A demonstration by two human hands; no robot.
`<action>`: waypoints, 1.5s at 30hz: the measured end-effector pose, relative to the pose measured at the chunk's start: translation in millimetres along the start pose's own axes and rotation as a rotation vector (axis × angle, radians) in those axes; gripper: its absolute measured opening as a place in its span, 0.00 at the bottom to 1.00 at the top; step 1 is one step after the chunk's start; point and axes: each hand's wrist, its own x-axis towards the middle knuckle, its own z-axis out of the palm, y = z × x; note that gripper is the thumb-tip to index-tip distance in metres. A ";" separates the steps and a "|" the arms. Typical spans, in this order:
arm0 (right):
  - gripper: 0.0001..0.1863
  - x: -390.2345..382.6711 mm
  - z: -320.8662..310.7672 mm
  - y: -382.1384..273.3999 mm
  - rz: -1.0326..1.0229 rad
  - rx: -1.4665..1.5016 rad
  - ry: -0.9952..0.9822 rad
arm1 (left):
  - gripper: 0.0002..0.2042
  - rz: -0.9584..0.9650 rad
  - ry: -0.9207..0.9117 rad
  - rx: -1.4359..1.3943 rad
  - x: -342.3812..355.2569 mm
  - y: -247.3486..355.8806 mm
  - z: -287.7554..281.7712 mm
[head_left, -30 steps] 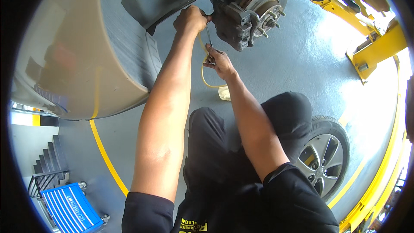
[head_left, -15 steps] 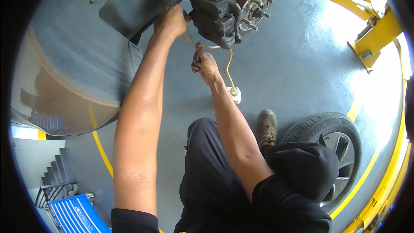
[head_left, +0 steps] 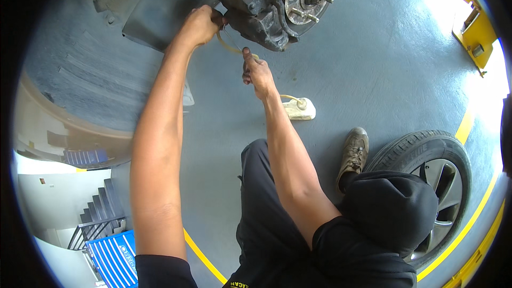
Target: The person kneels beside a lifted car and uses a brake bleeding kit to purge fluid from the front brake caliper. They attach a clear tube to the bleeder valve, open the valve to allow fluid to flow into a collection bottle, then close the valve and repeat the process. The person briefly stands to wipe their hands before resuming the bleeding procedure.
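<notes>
Right hand (head_left: 259, 74) clamped on a thin tool (head_left: 233, 38) near the caliper (head_left: 260, 25).
The tool slants toward the left hand (head_left: 200, 25), whose grip cannot be told; a yellow hose (head_left: 228, 47) curves beside the tool, a pale bottle (head_left: 300, 111) is on the floor (head_left: 373, 69), a wheel (head_left: 426, 145) farther right.

Head-worn wide fisheye, looking down from above, near left hand (head_left: 200, 25) and right hand (head_left: 258, 77)
</notes>
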 end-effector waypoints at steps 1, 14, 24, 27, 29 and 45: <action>0.36 0.0 0.3 0.0 0.004 0.004 0.000 | 0.13 -0.003 -0.002 0.006 0.7 -1.3 0.3; 0.36 0.7 3.1 1.8 0.017 0.025 0.040 | 0.14 -0.034 0.015 -0.025 0.9 -5.1 5.9; 0.37 -0.1 4.5 3.5 0.004 0.022 0.067 | 0.12 -0.034 -0.013 0.039 -1.5 3.0 1.2; 0.36 0.7 5.1 4.3 0.011 0.035 0.065 | 0.12 -0.008 0.001 0.013 -1.2 0.5 1.3; 0.36 1.5 5.5 5.4 0.030 0.036 0.093 | 0.12 0.006 0.017 0.010 -1.4 -0.8 1.8; 0.35 4.8 2.5 6.6 0.038 -0.004 0.050 | 0.10 -0.023 0.040 0.024 -6.3 6.9 1.0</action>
